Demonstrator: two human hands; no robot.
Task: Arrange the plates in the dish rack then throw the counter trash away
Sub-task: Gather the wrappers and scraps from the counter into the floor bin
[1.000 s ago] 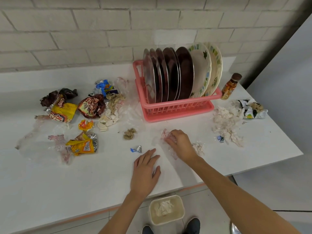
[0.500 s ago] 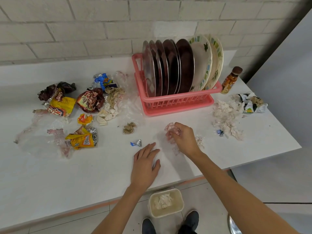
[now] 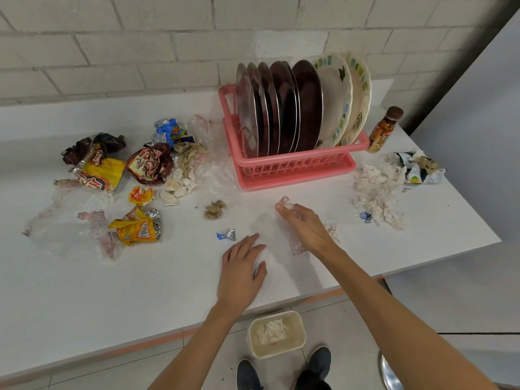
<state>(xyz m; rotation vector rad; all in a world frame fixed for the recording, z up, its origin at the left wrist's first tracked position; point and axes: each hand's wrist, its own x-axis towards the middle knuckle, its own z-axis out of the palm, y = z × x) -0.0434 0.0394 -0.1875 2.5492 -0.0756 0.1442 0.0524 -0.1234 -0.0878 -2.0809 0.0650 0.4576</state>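
Plates (image 3: 295, 105) stand upright in the pink dish rack (image 3: 292, 167), beyond my hands. My right hand (image 3: 304, 226) pinches a crumpled clear plastic wrapper (image 3: 285, 202) at its fingertips, lifted off the white counter (image 3: 140, 277). My left hand (image 3: 242, 274) lies flat, fingers spread, on the counter beside it. A small blue foil scrap (image 3: 226, 235) sits just past my left fingertips. Snack wrappers (image 3: 112, 170) lie scattered far to my left, torn tissue (image 3: 377, 190) to my right.

Single head-worn view, looking down, close over counter (image 3: 84, 291), edges perhaps distorted
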